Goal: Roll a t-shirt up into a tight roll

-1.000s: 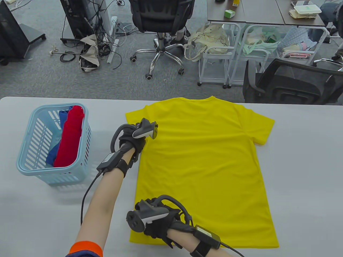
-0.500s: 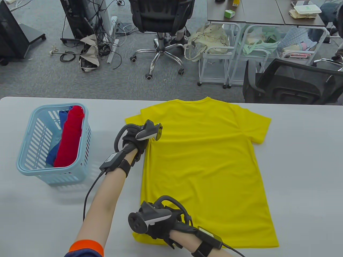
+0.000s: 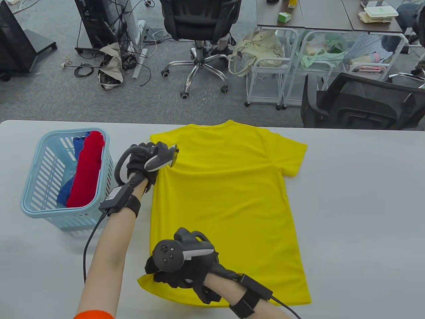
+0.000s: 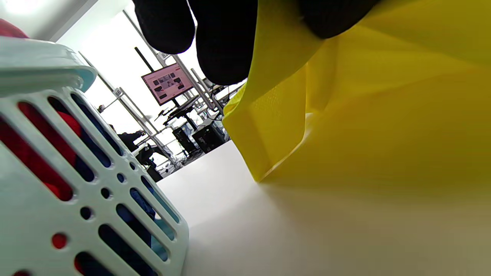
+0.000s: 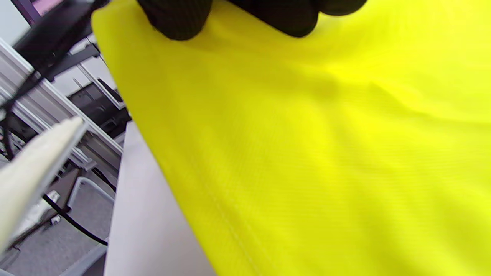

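Note:
A yellow t-shirt point(image 3: 225, 206) lies flat on the grey table point(image 3: 358, 206), collar toward the far edge, its left sleeve folded in. My left hand point(image 3: 146, 162) grips the shirt's left edge near the sleeve; in the left wrist view the fingers point(image 4: 226, 42) pinch yellow cloth point(image 4: 345, 126) lifted off the table. My right hand point(image 3: 176, 269) grips the shirt's near left hem corner; in the right wrist view its fingertips point(image 5: 176, 19) press on the yellow cloth point(image 5: 307, 153).
A light blue basket point(image 3: 33, 196) with rolled red point(image 3: 86, 169) and blue cloth stands at the left, close to my left forearm; it also shows in the left wrist view point(image 4: 76, 180). Bare table lies right of the shirt. Chairs and carts stand beyond the far edge.
Both hands have moved left, dragging the shirt with them across the table. The shirt's right sleeve and hem now lie further left.

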`<action>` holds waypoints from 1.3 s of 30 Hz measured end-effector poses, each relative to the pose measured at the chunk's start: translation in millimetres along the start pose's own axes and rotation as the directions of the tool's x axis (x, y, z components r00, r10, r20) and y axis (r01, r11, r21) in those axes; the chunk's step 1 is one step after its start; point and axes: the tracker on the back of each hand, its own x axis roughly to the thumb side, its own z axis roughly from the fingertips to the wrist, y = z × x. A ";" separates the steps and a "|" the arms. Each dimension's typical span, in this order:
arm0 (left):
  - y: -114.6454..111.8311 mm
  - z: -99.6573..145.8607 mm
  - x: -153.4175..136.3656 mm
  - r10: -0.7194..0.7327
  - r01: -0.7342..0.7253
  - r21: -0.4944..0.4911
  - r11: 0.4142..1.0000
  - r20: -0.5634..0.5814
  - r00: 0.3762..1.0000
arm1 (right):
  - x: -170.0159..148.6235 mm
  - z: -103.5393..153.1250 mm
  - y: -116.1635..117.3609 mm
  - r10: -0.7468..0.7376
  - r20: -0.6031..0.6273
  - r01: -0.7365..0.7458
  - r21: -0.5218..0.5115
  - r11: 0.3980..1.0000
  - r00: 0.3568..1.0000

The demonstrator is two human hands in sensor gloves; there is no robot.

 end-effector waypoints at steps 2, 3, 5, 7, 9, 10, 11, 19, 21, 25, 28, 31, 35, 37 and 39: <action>16.4 2.0 -3.2 0.077 -0.077 0.008 0.997 -0.005 0.997 | -8.4 15.1 -10.0 -0.033 -0.001 0.033 -0.021 0.999 0.999; 23.9 2.8 -0.3 0.107 -0.107 0.012 0.994 0.005 0.994 | -11.8 21.1 -11.8 -0.042 -0.004 0.042 -0.023 0.999 0.999; 43.9 5.7 16.2 0.162 -0.163 0.028 0.986 0.038 0.986 | -20.5 37.8 -14.6 -0.058 -0.015 0.057 -0.031 0.998 0.998; 64.2 8.1 42.1 0.163 -0.168 0.057 0.984 0.085 0.983 | -30.0 55.9 -16.6 -0.060 -0.033 0.059 -0.040 0.997 0.998; 83.3 10.6 71.5 0.147 -0.159 0.083 0.984 0.132 0.980 | -40.4 76.0 -17.8 -0.064 -0.057 0.062 -0.051 0.997 0.996; 94.7 12.3 91.0 0.132 -0.150 0.099 0.984 0.162 0.978 | -47.6 89.6 -18.4 -0.072 -0.076 0.068 -0.058 0.996 0.994; 101.8 13.4 103.1 0.121 -0.142 0.111 0.984 0.177 0.977 | -51.6 97.6 -18.5 -0.078 -0.087 0.073 -0.063 0.995 0.993; 154.7 28.4 232.4 0.003 -0.055 0.167 0.984 0.296 0.955 | -122.4 216.6 -13.7 -0.170 -0.413 0.165 -0.047 0.985 0.895; 152.7 32.6 248.5 -0.013 -0.039 0.162 0.986 0.308 0.951 | -144.1 245.7 -11.0 -0.182 -0.560 0.157 -0.093 0.983 0.808; 135.8 41.3 243.6 -0.052 -0.001 0.157 0.988 0.330 0.943 | -171.9 276.1 -11.1 -0.280 -0.659 0.181 -0.216 0.959 0.698; 118.1 47.1 220.4 -0.023 -0.020 0.115 0.993 0.357 0.934 | -179.9 269.3 -10.2 -0.319 -0.648 0.216 -0.236 0.947 0.691; 95.5 55.7 200.2 0.075 -0.094 0.027 0.995 0.414 0.907 | -183.1 247.9 -10.3 -0.293 -0.646 0.209 -0.205 0.956 0.705; 50.9 89.1 180.2 0.251 -0.175 -0.192 0.966 0.519 0.817 | -193.1 211.1 -10.5 -0.264 -0.657 0.206 -0.166 0.964 0.706; 27.1 108.2 174.9 0.296 -0.151 -0.294 0.944 0.551 0.780 | -198.9 194.3 -9.4 -0.260 -0.661 0.217 -0.148 0.965 0.704; 2.9 125.8 171.9 0.297 -0.089 -0.365 0.927 0.568 0.768 | -202.6 180.6 -8.0 -0.255 -0.662 0.225 -0.132 0.965 0.705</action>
